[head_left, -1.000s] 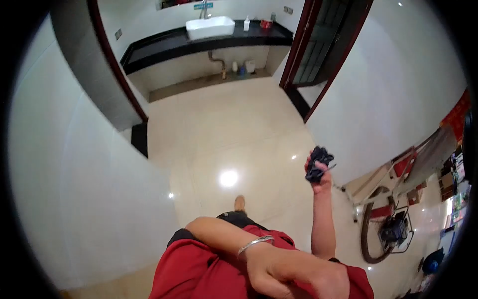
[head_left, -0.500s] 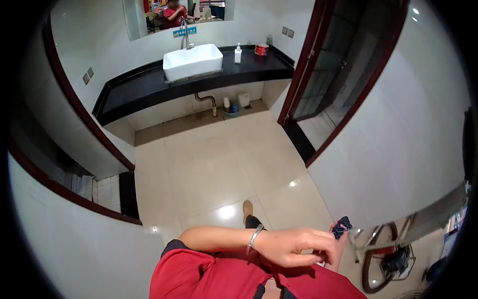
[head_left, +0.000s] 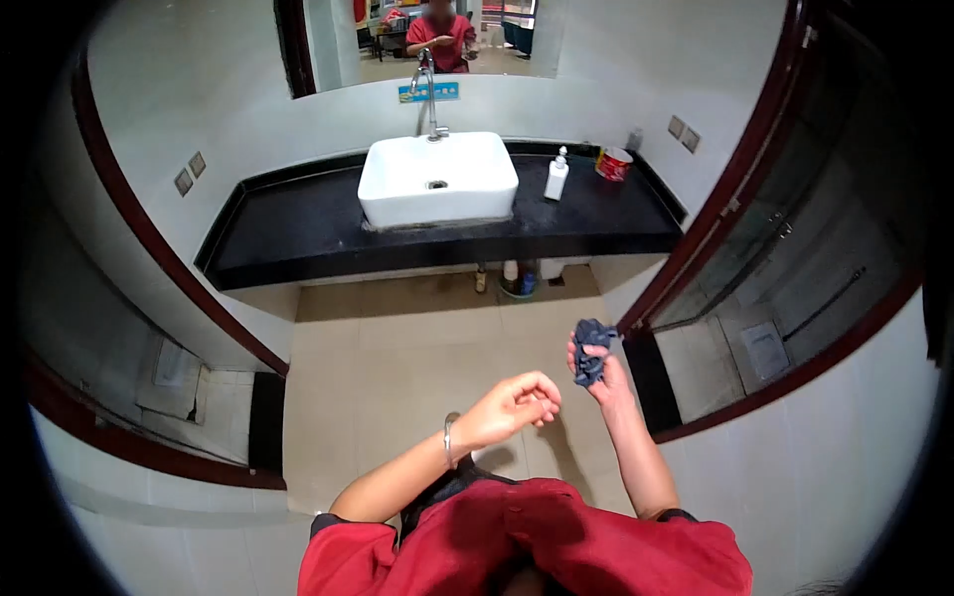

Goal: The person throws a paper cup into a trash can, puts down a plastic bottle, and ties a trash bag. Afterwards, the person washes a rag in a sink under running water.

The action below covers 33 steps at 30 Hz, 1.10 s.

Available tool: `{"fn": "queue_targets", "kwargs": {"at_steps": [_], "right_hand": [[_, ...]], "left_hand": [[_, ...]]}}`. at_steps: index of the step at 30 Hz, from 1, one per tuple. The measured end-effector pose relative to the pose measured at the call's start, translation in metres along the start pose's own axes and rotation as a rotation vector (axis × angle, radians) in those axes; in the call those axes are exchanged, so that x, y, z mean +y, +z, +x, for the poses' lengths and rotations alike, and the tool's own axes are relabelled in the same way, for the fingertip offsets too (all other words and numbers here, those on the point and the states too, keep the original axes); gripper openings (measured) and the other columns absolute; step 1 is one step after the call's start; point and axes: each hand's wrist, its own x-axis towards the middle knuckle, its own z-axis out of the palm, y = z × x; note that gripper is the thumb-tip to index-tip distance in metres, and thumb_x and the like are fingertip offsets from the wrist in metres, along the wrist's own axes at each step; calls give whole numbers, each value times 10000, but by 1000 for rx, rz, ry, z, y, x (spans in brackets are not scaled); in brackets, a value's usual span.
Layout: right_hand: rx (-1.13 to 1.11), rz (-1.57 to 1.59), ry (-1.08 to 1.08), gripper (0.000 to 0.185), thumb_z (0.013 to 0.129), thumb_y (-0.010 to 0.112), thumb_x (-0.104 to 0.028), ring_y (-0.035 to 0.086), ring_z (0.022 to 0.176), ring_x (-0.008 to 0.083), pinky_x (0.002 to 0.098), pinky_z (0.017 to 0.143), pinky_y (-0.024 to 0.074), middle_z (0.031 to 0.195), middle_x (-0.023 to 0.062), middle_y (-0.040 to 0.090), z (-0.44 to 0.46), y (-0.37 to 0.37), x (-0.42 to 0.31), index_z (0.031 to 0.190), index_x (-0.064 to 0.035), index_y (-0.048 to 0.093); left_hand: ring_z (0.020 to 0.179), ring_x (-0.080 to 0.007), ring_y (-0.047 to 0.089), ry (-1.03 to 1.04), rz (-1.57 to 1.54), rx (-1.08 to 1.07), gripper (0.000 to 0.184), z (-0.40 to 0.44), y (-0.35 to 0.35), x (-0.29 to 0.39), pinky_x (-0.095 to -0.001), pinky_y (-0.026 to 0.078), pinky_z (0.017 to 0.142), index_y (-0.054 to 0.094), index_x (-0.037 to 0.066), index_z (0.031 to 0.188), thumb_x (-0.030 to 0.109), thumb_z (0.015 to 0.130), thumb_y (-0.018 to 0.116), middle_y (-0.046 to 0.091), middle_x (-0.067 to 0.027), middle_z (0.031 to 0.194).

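In my right hand (head_left: 608,375) is a crumpled dark grey-blue cloth (head_left: 592,343), bunched up with my fingers and thumb wrapped round it. My left hand (head_left: 509,409), with a silver bracelet (head_left: 450,439) on its wrist, hovers just left of it. Its fingers are loosely curled towards the thumb, and no object shows in them. The two hands are apart, both above the tiled floor. Ahead of them stands a white basin (head_left: 437,181) with a tall metal tap (head_left: 431,109) behind it.
A black counter (head_left: 288,223) carries the basin, a white pump bottle (head_left: 556,177) and a red tub (head_left: 613,165). Bottles stand in a small basin (head_left: 517,288) underneath. Doorways with dark red frames (head_left: 686,268) open on both sides. A mirror (head_left: 497,50) hangs above.
The counter and basin are nearer, and the view has turned right. My right hand with the cloth has come up in front of me; my left hand has moved away from the right forearm.
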Motion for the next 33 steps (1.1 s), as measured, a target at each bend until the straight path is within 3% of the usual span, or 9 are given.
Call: {"fn": "queue_targets", "kwargs": {"at_steps": [9,17,21,22,25,26,28,30,33], "right_hand": [[-84,47,224,372,651,589,-78,543,769,195,271,624,456,894,78,554,235,116,-7,1010,-29,507],[-3,-69,230,253,710,522,-35,545,818,228,343,698,479,888,135,530,416,183,-8,951,-7,450],[-459,-402,-29,217,814,453,-228,527,612,161,274,548,439,746,53,541,505,205,5,870,-26,508],[-490,-337,221,261,808,487,-279,518,711,138,283,619,425,822,35,537,524,213,0,950,-60,496],[-336,-690,466,558,718,551,-499,415,993,190,441,805,321,1083,10,442,555,245,-25,1131,-165,380],[-253,-764,462,649,699,544,-537,374,1052,222,453,862,274,1132,50,410,582,241,-25,1151,-109,358],[-146,-1124,-62,676,703,549,-517,378,1059,253,438,876,286,1143,114,400,661,208,-10,1150,-51,348],[-320,-1646,-820,564,729,549,-417,378,1059,305,394,892,300,1140,193,398,740,181,-12,1069,8,401],[-375,-1772,-880,554,639,601,-298,391,1015,357,405,879,311,1061,226,440,774,215,-37,1069,1,420]], "left_hand": [[803,-133,534,-220,-55,308,214,138,-225,5,-255,449,701,438,63,1013,129,815,486,518,-51,887],[877,-181,517,-231,-11,483,470,229,-343,46,-310,434,729,280,25,1108,261,796,541,498,-113,968],[729,-155,526,-231,-47,722,320,268,-424,38,-270,458,650,356,9,1038,202,823,494,522,-98,858],[693,-146,525,-215,-72,752,278,276,-444,37,-256,461,621,378,13,1022,185,828,482,533,-87,811],[631,-87,476,-190,-41,979,90,291,-496,44,-199,416,570,452,81,848,165,824,468,504,-7,738],[601,-74,446,-170,14,1034,84,292,-514,43,-188,395,552,460,93,786,167,824,470,483,7,703],[534,-57,370,-121,45,1153,167,296,-530,56,-172,325,503,450,104,673,170,820,491,427,40,617],[535,-56,373,-131,42,1121,178,294,-552,56,-182,331,523,456,102,670,183,825,493,426,48,610],[564,-49,375,-177,13,1148,208,300,-564,62,-206,331,546,460,98,673,220,841,471,428,51,614]]}}
